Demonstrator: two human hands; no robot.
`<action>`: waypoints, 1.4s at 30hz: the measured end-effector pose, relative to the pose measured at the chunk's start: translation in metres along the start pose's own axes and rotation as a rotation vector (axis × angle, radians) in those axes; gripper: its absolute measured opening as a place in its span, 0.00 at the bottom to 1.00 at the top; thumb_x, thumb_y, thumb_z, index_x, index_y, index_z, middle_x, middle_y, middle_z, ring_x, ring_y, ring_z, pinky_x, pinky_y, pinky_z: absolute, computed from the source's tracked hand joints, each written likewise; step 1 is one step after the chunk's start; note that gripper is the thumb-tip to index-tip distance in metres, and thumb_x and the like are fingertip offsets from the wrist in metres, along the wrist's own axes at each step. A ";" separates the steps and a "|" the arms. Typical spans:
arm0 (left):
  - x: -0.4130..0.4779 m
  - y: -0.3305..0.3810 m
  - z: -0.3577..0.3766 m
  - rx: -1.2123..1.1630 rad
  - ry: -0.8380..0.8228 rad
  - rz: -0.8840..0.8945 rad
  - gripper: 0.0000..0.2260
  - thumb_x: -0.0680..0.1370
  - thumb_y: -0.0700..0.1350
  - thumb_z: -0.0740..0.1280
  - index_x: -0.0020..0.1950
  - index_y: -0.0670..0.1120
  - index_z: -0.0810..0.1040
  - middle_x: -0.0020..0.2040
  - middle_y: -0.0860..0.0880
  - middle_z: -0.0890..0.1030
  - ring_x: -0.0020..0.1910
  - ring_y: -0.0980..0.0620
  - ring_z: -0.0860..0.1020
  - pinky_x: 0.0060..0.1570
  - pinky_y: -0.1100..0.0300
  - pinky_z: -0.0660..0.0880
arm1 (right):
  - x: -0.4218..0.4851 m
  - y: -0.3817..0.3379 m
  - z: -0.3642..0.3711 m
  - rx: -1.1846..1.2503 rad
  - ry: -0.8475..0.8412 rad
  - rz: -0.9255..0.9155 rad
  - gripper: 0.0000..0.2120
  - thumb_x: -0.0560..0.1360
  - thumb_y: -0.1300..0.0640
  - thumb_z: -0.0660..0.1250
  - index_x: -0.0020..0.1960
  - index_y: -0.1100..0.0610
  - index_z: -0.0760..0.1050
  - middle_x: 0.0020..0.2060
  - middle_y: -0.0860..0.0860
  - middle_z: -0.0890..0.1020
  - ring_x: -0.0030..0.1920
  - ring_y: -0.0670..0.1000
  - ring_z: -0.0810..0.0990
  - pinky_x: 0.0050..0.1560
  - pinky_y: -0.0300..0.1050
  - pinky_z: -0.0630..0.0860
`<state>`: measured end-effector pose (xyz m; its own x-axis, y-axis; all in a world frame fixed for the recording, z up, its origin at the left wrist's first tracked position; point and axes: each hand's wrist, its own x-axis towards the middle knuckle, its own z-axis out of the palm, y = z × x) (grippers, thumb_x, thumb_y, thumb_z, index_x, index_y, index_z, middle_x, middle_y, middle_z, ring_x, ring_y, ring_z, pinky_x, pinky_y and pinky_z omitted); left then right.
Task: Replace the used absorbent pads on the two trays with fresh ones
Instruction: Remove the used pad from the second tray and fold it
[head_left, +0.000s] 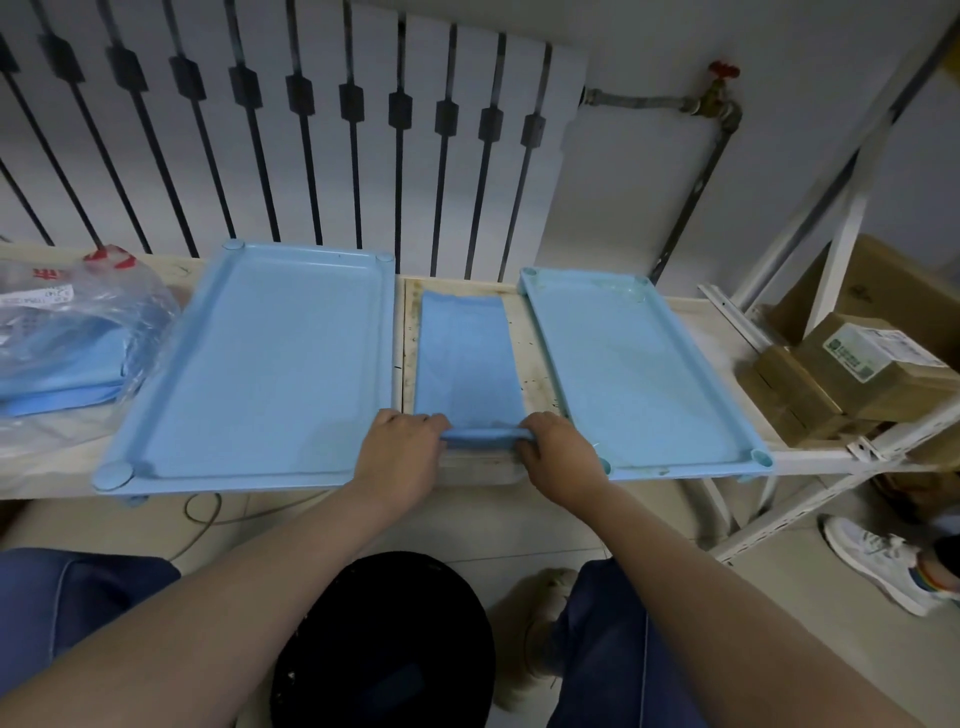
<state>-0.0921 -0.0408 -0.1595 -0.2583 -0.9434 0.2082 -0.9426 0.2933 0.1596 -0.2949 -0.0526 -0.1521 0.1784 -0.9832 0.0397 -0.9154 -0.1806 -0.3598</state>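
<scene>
while left hand (400, 447) and right hand (558, 447) pinch folded pad (465, 353) at near edge | soft, light, likely floppy | grip corners

A pale, stained tabletop (525, 332) carries a left tray (234, 477), a right tray (691, 471), a folded blue pad (465, 353) between them, and a plastic bag (78, 322) at far left.

The left tray (208, 332) and right tray (623, 364) are smooth plastic with a faint sheen, the pad (465, 358) is a soft matt paper-like sheet, the bench (523, 338) pale stained board, the bag (104, 312) glossy clear film, the boxes (831, 384) matt cardboard.
</scene>
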 end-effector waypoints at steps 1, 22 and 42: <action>0.002 -0.003 0.000 -0.004 0.003 -0.028 0.09 0.79 0.41 0.60 0.58 0.49 0.74 0.47 0.51 0.81 0.46 0.48 0.78 0.50 0.62 0.60 | 0.002 -0.003 -0.001 0.057 0.017 0.076 0.10 0.80 0.55 0.58 0.55 0.59 0.73 0.49 0.55 0.78 0.49 0.57 0.76 0.44 0.46 0.69; 0.038 -0.002 0.024 0.135 0.048 -0.045 0.22 0.80 0.45 0.59 0.74 0.46 0.64 0.72 0.44 0.66 0.69 0.43 0.66 0.70 0.48 0.48 | 0.037 -0.027 0.009 -0.077 0.028 0.478 0.13 0.78 0.65 0.54 0.61 0.64 0.69 0.58 0.61 0.78 0.59 0.61 0.77 0.55 0.50 0.74; 0.009 0.006 0.001 0.113 -0.183 0.121 0.28 0.74 0.40 0.65 0.73 0.51 0.64 0.69 0.50 0.72 0.66 0.49 0.71 0.72 0.58 0.50 | -0.004 0.003 0.010 -0.083 -0.054 -0.133 0.22 0.73 0.58 0.68 0.66 0.56 0.69 0.64 0.52 0.72 0.65 0.53 0.69 0.60 0.45 0.68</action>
<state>-0.1005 -0.0473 -0.1579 -0.3951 -0.9178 0.0396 -0.9175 0.3964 0.0334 -0.2949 -0.0488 -0.1627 0.3172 -0.9478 0.0313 -0.9086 -0.3132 -0.2762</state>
